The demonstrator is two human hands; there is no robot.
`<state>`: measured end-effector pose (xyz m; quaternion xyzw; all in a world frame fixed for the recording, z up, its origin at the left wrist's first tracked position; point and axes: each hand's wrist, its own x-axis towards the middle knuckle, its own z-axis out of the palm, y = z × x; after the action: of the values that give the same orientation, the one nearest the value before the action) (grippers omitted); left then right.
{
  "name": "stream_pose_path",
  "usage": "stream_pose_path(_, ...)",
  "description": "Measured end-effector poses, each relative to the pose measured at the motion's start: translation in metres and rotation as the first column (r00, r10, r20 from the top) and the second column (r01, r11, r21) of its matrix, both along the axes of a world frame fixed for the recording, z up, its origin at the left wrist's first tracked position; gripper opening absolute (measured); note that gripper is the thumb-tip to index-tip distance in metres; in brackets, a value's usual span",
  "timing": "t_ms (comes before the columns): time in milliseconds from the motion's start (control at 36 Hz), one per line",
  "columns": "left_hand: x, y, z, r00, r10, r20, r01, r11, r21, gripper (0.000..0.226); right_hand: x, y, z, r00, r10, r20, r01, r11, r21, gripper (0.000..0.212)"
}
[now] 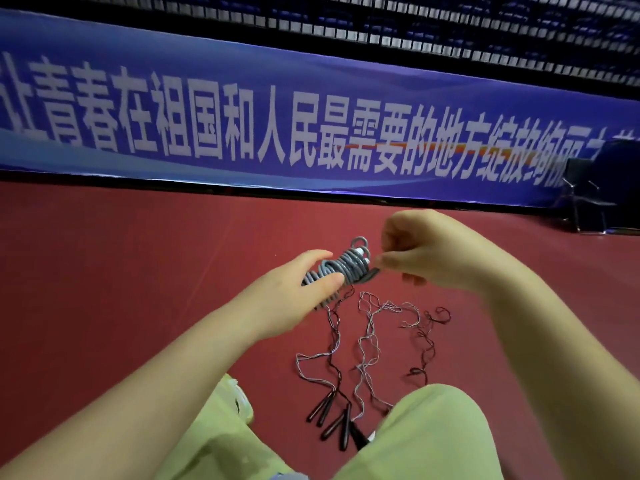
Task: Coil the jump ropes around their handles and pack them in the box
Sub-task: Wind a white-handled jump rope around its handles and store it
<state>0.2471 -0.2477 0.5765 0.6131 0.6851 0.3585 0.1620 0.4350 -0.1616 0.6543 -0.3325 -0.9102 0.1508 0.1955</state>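
Note:
A grey jump rope (346,265) is wound in tight coils around its handles and held up above the red floor. My left hand (304,289) grips the lower end of this bundle, thumb across the coils. My right hand (426,254) pinches the rope's dark end at the bundle's right side. Below, several thin loose jump ropes (370,337) lie tangled on the floor, their black handles (332,415) grouped near my knees. No box is in view.
I sit on a red floor (138,271) with my legs in light green trousers (433,438). A blue banner (311,133) with white characters runs along the back. A dark folding chair (588,195) stands at the far right.

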Motion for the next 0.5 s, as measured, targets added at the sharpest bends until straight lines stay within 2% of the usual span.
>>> stream_pose_path(83,0.004,0.001,0.001,0.999,-0.037,-0.008,0.037,0.999,0.019,0.04,0.002,-0.005,0.007,0.993,-0.032,0.116,0.024,0.997,0.073,0.019)
stream_pose_path(167,0.006,0.001,0.002,0.996,-0.043,-0.083,0.045,0.999,0.018,0.042,-0.002,-0.01,0.009,0.951,-0.088,0.295,0.027,0.978,0.207,0.026)
stream_pose_path(250,0.005,0.002,0.002,0.995,-0.023,-0.096,0.025,0.999,0.023,0.04,-0.007,-0.012,0.009,0.933,-0.13,0.335,0.031,0.957,0.287,0.038)
stream_pose_path(333,0.0,0.004,0.005,1.0,0.017,0.008,-0.017,0.999,0.043,0.036,-0.006,-0.01,0.011,0.979,-0.04,0.199,0.007,0.986,0.167,0.038)
stream_pose_path(417,-0.002,0.006,0.006,0.995,0.008,0.101,-0.014,0.998,0.065,0.031,-0.004,-0.001,0.006,0.987,0.155,-0.037,-0.156,0.987,-0.025,0.029)
stream_pose_path(444,-0.001,0.006,0.007,0.993,-0.005,0.12,-0.004,0.997,0.077,0.031,-0.003,0.003,0.002,0.959,0.229,-0.169,-0.247,0.964,-0.1,0.03)
stream_pose_path(500,0.0,0.005,0.009,0.985,-0.038,0.171,0.023,0.996,0.089,0.036,-0.002,0.01,-0.007,0.836,0.321,-0.445,-0.455,0.859,-0.235,0.032)
